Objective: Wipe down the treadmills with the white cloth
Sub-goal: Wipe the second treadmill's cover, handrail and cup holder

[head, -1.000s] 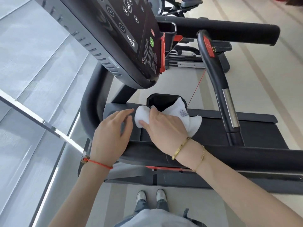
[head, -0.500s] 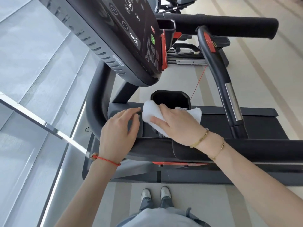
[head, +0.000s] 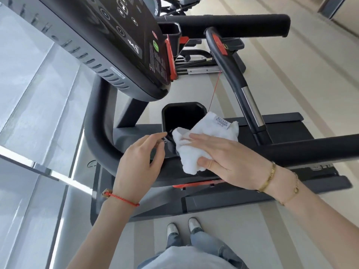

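Left hand (head: pixel 138 162) sits at nine o'clock of the cloth, thumb and forefinger nearly pinched together at the rim of the cup holder (head: pixel 183 115), the other fingers loosely curled; whether they grip the rim's edge I cannot tell. Now across to the white cloth (head: pixel 196 144): bunched on the treadmill (head: pixel 101 144) rail just at the holder's five o'clock corner, its labelled corner trailing off toward two o'clock. Right hand (head: pixel 231 162) lies flat over it, fingers straight and close together, thumb pressing the lower fold, pinning it down. The cloth's long axis runs from seven to two o'clock, and the dark holder opens at eleven o'clock of those fingertips, so the right hand looks nearer for wiping inside it.
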The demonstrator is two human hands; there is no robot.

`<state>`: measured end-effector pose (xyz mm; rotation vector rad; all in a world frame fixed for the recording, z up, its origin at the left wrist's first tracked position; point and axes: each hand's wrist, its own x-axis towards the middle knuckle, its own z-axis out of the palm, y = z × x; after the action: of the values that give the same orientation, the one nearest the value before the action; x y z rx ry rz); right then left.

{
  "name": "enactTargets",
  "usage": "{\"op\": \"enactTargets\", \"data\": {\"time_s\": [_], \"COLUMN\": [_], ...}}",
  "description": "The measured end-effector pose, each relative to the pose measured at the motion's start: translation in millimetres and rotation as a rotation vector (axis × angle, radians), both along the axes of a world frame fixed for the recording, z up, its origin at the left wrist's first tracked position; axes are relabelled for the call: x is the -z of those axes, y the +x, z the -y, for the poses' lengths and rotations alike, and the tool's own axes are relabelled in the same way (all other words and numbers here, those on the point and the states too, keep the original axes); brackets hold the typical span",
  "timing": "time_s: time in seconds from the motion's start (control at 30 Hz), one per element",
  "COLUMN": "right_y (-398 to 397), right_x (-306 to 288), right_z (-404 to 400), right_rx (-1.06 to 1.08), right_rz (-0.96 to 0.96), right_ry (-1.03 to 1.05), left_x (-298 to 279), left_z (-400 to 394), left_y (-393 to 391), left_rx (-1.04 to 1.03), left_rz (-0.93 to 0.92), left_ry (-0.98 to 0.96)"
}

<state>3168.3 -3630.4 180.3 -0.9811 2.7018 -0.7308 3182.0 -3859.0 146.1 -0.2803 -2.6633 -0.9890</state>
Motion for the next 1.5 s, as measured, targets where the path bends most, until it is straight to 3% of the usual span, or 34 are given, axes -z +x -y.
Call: {"op": "enactTargets", "data": {"time_s": [0.13, 0.23, 0.37, 0.5, 0.63, 1.0, 1.5], "right_y": [25, 35, 32, 31, 30, 17, 19], "right_x": [6, 20, 34, 44, 49, 47, 43], "right_z": [-5, -14, -49, -62, -98, -258, -391], "right_rx": [0.025, 0.161, 0.368, 0.374, 0.262, 0.386, 0.466], "right_rz": [-0.255, -0.444, -0.563, -0.621, -0.632, -0.631, -0.437], "right_ry": [0.064, 0.07, 0.03, 0.026, 0.022, 0.073, 0.023], "left_x": [1, 2, 3, 1, -1, 0, -2], "left_z": [-17, -33, -59, -94, -139, -259, -383], "left_y": [5, 9, 15, 21, 27, 37, 18], "left_rx": [0.03, 0.035, -0.006, 0.019, 0.024, -0.062, 0.079], "left_rz": [-0.01, -0.028, -0.075, -0.057, -0.009, -0.013, 0.035], "left_ry": [0.007, 0.013, -0.003, -0.034, -0.044, -0.107, -0.158]}}
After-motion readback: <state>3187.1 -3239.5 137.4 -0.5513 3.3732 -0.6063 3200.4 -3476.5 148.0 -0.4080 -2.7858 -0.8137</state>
